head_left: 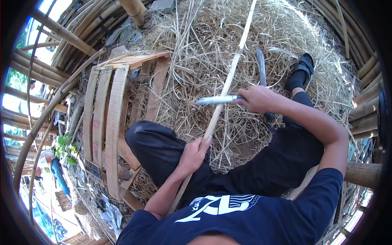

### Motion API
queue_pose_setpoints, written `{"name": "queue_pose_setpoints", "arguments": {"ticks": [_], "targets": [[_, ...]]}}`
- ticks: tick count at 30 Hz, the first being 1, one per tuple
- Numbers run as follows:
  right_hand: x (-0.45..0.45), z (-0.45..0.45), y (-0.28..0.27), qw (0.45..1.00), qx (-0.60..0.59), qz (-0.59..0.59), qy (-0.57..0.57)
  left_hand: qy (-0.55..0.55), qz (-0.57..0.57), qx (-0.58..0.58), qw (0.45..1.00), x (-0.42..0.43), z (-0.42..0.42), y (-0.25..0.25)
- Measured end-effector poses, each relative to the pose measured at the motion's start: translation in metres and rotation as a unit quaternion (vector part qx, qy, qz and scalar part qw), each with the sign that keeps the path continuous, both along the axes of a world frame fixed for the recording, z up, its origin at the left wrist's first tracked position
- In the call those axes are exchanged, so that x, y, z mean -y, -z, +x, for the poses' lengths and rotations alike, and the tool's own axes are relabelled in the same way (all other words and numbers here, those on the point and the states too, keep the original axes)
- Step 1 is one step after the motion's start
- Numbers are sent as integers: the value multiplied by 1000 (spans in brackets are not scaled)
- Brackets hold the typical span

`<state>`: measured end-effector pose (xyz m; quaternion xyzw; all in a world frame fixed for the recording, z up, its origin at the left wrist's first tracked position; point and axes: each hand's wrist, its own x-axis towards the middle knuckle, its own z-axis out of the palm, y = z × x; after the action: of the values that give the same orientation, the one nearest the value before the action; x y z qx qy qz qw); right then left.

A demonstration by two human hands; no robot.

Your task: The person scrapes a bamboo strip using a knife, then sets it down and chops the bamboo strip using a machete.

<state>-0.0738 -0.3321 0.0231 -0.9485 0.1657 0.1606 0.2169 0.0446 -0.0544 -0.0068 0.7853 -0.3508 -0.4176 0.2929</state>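
Observation:
A long pale bamboo strip [233,69] runs from my lap up and away over the shavings. My left hand [193,156] is closed around its lower part, thumb along the top. In my right hand [258,99] is a knife [214,100], gripped by its handle, its blade pointing left. The blade lies across the strip, above my left hand; I cannot tell how deep its edge sits. Beyond my right hand a curved machete [260,65] rests on the shavings, its handle end partly hidden under my forearm.
Curly bamboo shavings [204,53] cover the ground. To my left stands a slatted wooden crate [116,122]. Bamboo poles [67,34] frame the left side, and more poles [363,106] line the right. My sandalled foot [302,72] is out to the right. Another person [58,173] is at the far left.

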Motion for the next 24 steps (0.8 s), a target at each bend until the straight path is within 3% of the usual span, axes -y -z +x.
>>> {"name": "queue_pose_setpoints", "arguments": {"ticks": [4,8,9,11,12,14,15,17,24], "targets": [[-22,-11,12,994,42,32,-99,-23,-23,-24,999,0,-1,-1],[-11,-13,22,991,59,30,-120,-12,-36,2,999,0,-3,0],[-3,-8,22,997,6,18,-68,-13,-44,8,999,1,-2,-2],[55,-11,65,998,31,14,47,-21,-58,12,998,-3,-4,0],[74,-10,37,987,24,-6,161,-28,-76,16,997,-4,-5,1],[129,-19,40,966,32,-157,201,-19,-63,12,998,-5,-4,-3],[124,-19,37,966,35,-158,203,-10,-46,5,999,-6,-3,-5],[95,-16,24,969,42,-20,242,-11,-58,20,998,-5,-3,0],[-18,-2,9,993,29,63,-94,-23,-87,42,995,-1,-5,9]]}}
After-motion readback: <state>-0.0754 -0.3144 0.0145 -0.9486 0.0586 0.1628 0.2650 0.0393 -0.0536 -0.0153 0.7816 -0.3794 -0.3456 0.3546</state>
